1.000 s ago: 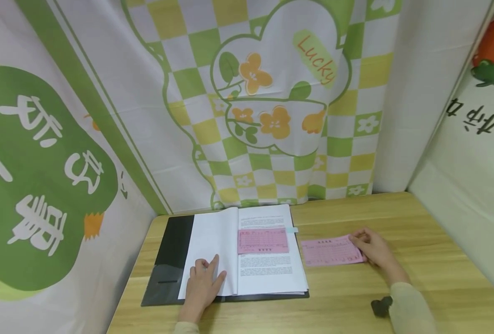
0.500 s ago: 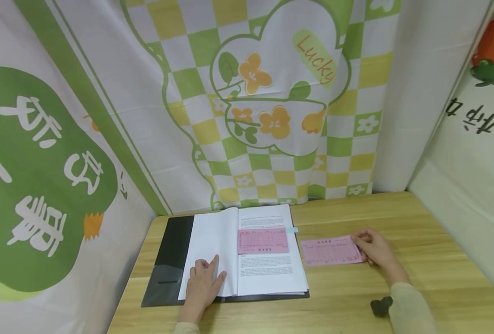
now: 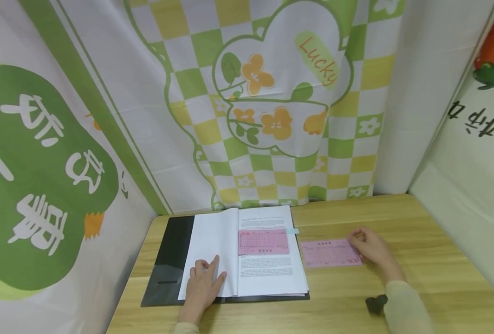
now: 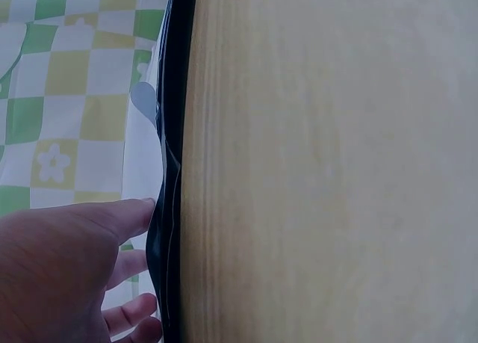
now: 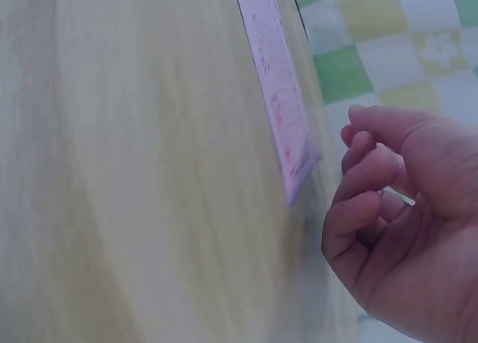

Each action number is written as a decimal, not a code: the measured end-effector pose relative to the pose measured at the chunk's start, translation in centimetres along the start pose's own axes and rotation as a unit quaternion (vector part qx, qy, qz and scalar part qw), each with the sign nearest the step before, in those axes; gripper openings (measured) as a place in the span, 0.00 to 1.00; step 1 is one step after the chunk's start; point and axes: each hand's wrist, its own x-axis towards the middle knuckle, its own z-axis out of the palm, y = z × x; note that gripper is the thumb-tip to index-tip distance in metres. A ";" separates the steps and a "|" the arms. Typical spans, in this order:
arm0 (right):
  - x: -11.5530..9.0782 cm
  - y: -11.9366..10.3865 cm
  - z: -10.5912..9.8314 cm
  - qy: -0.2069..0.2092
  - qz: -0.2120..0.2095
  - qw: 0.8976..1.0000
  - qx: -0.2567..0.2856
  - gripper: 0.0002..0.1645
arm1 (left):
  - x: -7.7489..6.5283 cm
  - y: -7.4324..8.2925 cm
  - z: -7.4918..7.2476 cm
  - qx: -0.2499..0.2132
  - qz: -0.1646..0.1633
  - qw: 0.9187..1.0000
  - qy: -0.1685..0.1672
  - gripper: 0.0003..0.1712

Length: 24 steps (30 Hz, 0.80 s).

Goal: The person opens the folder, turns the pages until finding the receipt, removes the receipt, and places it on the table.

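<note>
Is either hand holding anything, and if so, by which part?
Nothing is held: the right hand is curled just clear of one end of the pink slip, and the left hand rests on the white page.

A hand can slide over the table between the folder and right sleeve. A dark lump, maybe touching the sleeve, pokes in. Cloth blocks the back.

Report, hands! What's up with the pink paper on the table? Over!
Left hand on left page; right hand curled beside paper, holding nothing. Paper on table, just right of folder. Nothing seen in the way.
</note>
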 end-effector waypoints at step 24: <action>2.7 -4.4 6.5 -0.044 -0.050 0.998 -0.010 0.16 | 0.0 -0.3 0.3 0.010 0.003 1.000 0.000 0.35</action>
